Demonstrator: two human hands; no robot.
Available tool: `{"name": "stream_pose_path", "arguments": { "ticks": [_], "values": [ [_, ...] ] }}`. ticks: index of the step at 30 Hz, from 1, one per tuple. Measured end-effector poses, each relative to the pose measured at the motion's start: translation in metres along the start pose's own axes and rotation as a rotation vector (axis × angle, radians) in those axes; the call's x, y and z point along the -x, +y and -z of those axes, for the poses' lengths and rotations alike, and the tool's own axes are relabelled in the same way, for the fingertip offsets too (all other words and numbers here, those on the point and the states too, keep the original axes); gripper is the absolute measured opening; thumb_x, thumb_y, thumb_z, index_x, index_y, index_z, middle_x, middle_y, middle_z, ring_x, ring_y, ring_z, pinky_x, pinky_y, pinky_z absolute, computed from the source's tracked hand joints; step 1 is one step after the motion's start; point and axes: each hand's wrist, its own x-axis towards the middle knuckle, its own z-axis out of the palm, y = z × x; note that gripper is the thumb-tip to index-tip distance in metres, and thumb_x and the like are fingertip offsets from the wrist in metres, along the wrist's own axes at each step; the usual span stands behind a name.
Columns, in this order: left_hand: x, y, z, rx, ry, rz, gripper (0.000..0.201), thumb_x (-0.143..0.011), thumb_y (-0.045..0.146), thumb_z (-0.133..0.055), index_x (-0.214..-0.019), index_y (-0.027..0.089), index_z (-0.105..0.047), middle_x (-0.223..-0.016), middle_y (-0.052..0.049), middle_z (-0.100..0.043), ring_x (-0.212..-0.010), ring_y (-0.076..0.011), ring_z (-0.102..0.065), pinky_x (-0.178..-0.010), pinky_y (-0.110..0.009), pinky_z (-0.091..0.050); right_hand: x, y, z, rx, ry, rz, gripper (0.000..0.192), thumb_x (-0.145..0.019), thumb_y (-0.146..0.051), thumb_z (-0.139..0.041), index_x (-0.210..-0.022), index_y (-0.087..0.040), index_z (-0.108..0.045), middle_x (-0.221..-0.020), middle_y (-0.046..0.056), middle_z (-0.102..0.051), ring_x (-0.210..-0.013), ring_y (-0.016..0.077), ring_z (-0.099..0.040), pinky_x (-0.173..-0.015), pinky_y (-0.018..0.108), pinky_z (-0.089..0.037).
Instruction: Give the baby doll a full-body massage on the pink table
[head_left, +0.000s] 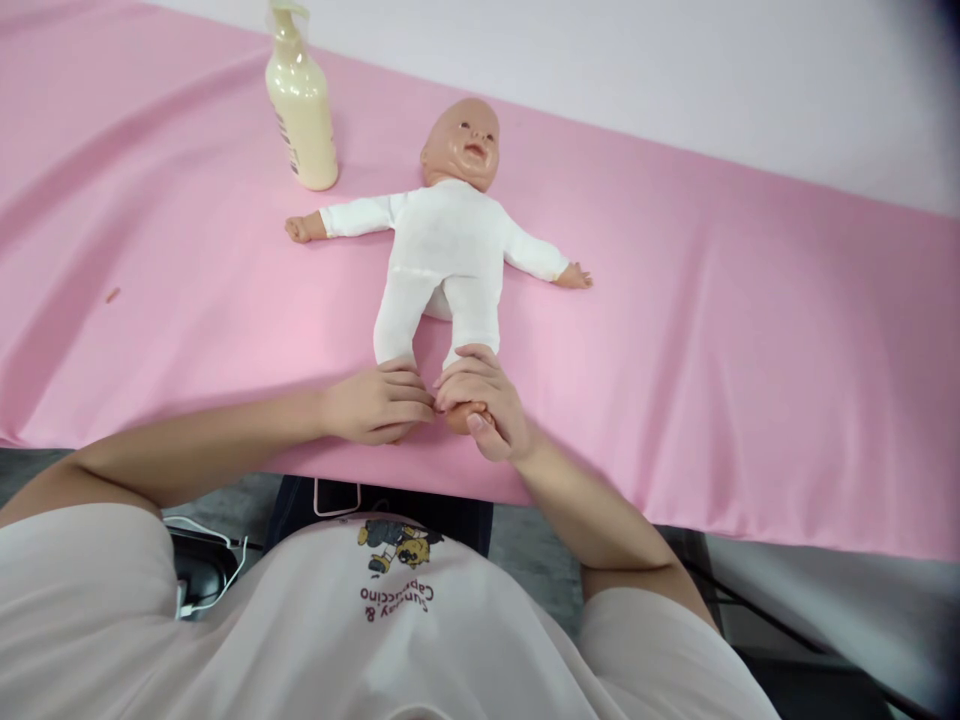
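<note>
A baby doll (450, 235) with a white cloth body lies face up, its arms spread and its legs toward me. My left hand (379, 403) is closed around the doll's foot on the left side, hiding nearly all of it. My right hand (491, 400) wraps the other foot (460, 418), with the fingers over the ankle and the thumb against the foot, part of which shows. Both hands are close together near the front edge of the pink-covered table (637, 330).
A pale yellow pump bottle (304, 120) stands upright beyond the doll's outstretched arm on the left. Farther left lies a small brownish strip (112, 295). Soft folds run through the pink cover. A white surface (675, 80) rises behind the table.
</note>
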Motion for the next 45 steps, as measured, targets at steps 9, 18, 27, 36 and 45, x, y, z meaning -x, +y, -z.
{"name": "stream_pose_path", "arguments": {
  "ticks": [9,18,27,36,45],
  "values": [
    [0.001,-0.001,-0.002,-0.041,0.006,-0.031,0.025,-0.096,0.017,-0.044,-0.11,0.017,-0.065,-0.101,-0.012,-0.077,-0.095,-0.0218,-0.07,-0.098,-0.042,-0.05,0.0,-0.002,-0.003,0.014,0.004,0.008,0.019,-0.093,-0.028,-0.041,-0.082,-0.024,-0.056,-0.07,-0.001,-0.065,-0.072,0.018,-0.065,-0.102,0.045,-0.041],
    [0.002,0.0,-0.003,-0.006,-0.037,0.007,0.025,-0.096,0.02,-0.045,-0.107,0.02,-0.067,-0.099,-0.01,-0.077,-0.097,-0.0221,-0.07,-0.101,-0.043,-0.049,0.0,-0.001,-0.006,-0.002,-0.034,-0.004,0.02,-0.095,-0.031,-0.039,-0.08,-0.025,-0.052,-0.071,-0.002,-0.065,-0.072,0.0181,-0.065,-0.103,0.047,-0.04],
    [-0.001,0.003,-0.003,0.014,-0.055,-0.052,0.024,-0.092,0.018,-0.046,-0.1,0.019,-0.069,-0.095,-0.009,-0.077,-0.092,-0.022,-0.07,-0.101,-0.042,-0.049,0.002,0.002,-0.015,0.015,-0.032,0.021,0.026,-0.1,-0.035,-0.033,-0.084,-0.025,-0.051,-0.072,-0.002,-0.064,-0.075,0.0179,-0.064,-0.105,0.046,-0.037],
    [0.002,0.004,-0.005,-0.016,-0.074,-0.001,0.024,-0.093,0.018,-0.046,-0.095,0.02,-0.069,-0.091,-0.008,-0.077,-0.092,-0.0209,-0.071,-0.109,-0.044,-0.046,0.003,0.004,-0.016,0.032,-0.067,0.024,0.029,-0.102,-0.035,-0.028,-0.085,-0.025,-0.049,-0.075,-0.002,-0.065,-0.079,0.0184,-0.064,-0.106,0.047,-0.037],
    [0.0,0.005,-0.003,0.0,-0.028,-0.047,0.02,-0.092,0.017,-0.049,-0.094,0.019,-0.068,-0.089,-0.009,-0.077,-0.089,-0.0216,-0.072,-0.107,-0.045,-0.048,0.005,0.005,-0.017,0.012,-0.06,0.002,0.042,-0.102,-0.039,-0.02,-0.084,-0.024,-0.054,-0.075,0.0,-0.064,-0.08,0.0191,-0.063,-0.112,0.048,-0.031]
  ]
}}
